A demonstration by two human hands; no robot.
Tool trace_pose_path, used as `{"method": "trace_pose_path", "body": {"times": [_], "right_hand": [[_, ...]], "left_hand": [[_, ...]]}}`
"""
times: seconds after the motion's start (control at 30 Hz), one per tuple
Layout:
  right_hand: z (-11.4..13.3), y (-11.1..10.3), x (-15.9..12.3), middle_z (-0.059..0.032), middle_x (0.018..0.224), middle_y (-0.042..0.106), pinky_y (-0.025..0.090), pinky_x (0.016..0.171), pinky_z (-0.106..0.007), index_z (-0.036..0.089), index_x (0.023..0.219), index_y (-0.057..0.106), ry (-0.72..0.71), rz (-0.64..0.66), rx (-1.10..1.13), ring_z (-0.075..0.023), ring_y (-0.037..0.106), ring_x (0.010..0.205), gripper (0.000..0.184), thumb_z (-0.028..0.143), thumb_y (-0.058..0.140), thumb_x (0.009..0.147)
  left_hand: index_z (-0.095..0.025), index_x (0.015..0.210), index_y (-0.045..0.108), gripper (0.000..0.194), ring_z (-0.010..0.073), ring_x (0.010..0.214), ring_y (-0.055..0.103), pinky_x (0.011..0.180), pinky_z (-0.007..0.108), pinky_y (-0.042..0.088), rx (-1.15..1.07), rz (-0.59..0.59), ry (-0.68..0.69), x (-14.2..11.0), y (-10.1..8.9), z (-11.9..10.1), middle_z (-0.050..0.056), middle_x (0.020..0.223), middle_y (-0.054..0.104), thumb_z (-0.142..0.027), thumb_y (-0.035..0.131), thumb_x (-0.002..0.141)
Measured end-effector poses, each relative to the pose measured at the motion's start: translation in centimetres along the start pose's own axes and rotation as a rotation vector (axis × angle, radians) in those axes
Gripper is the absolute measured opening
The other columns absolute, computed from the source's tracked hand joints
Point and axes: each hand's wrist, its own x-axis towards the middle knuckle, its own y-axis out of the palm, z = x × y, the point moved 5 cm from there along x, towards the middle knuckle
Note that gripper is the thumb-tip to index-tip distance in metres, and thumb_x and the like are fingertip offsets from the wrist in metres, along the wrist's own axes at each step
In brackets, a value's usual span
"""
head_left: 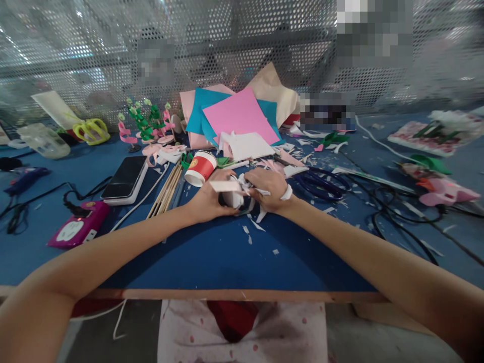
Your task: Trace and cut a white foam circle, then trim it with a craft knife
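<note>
My left hand (206,200) is closed round a small white round object (235,199), with a pale flat strip (225,186) across its top. Its exact kind is hard to make out. My right hand (269,189) is closed on crumpled white paper scraps (244,182), close against the left hand's object. Just behind the left hand, a red and white paper cup (201,167) leans to one side. Blue-handled scissors (321,182) lie right of my right hand, their blades not clearly visible.
Coloured paper sheets (242,115) are piled at the back. Wooden sticks (165,190), a black-topped white device (125,177) and a purple power strip (79,225) lie left. Pink and green paper spirals (145,123) stand behind them. Black cables (389,201) tangle at right; paper snippets litter the table.
</note>
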Motion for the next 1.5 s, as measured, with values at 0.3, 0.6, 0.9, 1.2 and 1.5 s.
{"method": "trace_pose_path", "body": {"times": [0.3,0.6,0.9,1.2,1.5], "right_hand": [[-1.4,-0.2,-0.2,-0.0091,0.070,0.062,0.035,0.056,-0.029,0.015,0.083,0.060,0.137,-0.083,-0.034,-0.0186,0.054,0.065,0.067,0.053,0.006,0.093],[-1.2,-0.5,0.1,-0.0078,0.066,0.059,0.035,0.057,-0.028,0.014,0.083,0.059,-0.049,0.002,-0.016,-0.0177,0.052,0.064,0.065,0.053,0.008,0.094],[-0.3,-0.4,0.2,-0.0078,0.068,0.059,0.033,0.057,-0.027,0.013,0.088,0.060,-0.095,0.028,0.002,-0.0170,0.052,0.065,0.068,0.052,0.004,0.094],[-0.8,-0.5,0.3,-0.0077,0.065,0.058,0.030,0.054,-0.027,0.014,0.084,0.060,0.001,0.033,0.001,-0.0164,0.051,0.062,0.073,0.055,0.001,0.092],[-0.2,-1.3,0.4,-0.0060,0.063,0.058,0.033,0.054,-0.026,0.013,0.083,0.059,-0.103,-0.017,0.021,-0.0146,0.051,0.059,0.058,0.047,0.014,0.096]], "left_hand": [[-0.018,0.122,0.042,0.075,0.0318,0.116,0.048,0.081,0.044,0.053,-0.046,-0.087,-0.170,-0.4,0.0,2.0,0.016,0.126,0.046,-0.034,0.078,0.059],[-0.021,0.127,0.044,0.081,0.0324,0.119,0.046,0.099,0.052,0.041,-0.014,-0.129,-0.070,0.1,-0.8,1.3,0.012,0.128,0.048,-0.028,0.082,0.056],[-0.021,0.127,0.042,0.082,0.0294,0.113,0.052,0.093,0.048,0.047,-0.183,-0.063,-0.057,0.1,-0.7,0.6,0.014,0.131,0.046,-0.036,0.082,0.057],[-0.022,0.122,0.046,0.077,0.0260,0.108,0.054,0.081,0.037,0.055,-0.276,-0.094,-0.080,0.0,-0.6,0.7,0.010,0.122,0.049,-0.036,0.083,0.055],[-0.020,0.122,0.047,0.076,0.0280,0.112,0.052,0.081,0.037,0.053,-0.234,-0.099,-0.055,-0.1,-0.7,0.0,0.013,0.126,0.049,-0.034,0.082,0.057]]}}
